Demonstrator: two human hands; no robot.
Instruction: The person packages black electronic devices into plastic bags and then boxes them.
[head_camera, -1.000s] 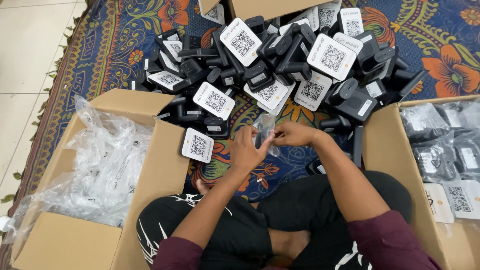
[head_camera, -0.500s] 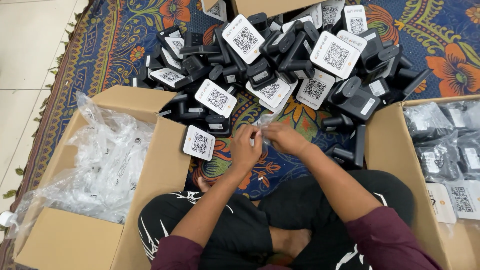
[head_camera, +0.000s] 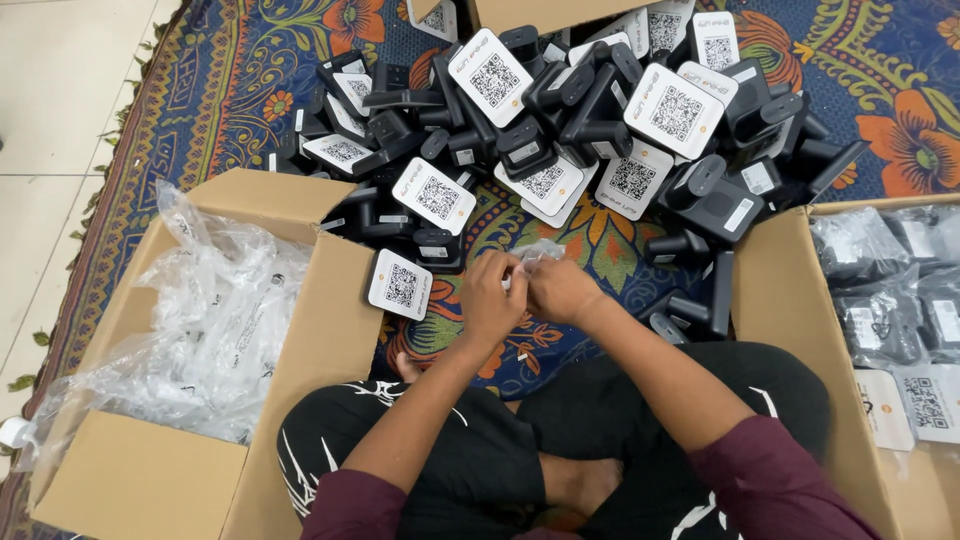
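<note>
Floor: a bright rug (head_camera: 900, 140) with big flowers lies on pale tiles (head_camera: 60, 110).
Person: sits cross-legged on the rug, in dark trousers and dark red sleeves.
Left hand (head_camera: 490, 300): curled shut, fingers pinching a small clear plastic bag (head_camera: 535, 252).
Right hand (head_camera: 560, 290): curled shut too, touching the left hand and gripping the same bag.
Bag: held between both hands, in the middle, just above the knees.
Pile (head_camera: 600, 130): lots of little black gadgets with white square cards, far from the person, past the hands.
Left box (head_camera: 300, 330): brown cardboard, full of crinkly clear bags (head_camera: 210, 330).
Right box (head_camera: 790, 310): brown cardboard, holds gadgets wrapped in bags (head_camera: 880, 290).
Loose card (head_camera: 400, 284): white, just left of the hands.
</note>
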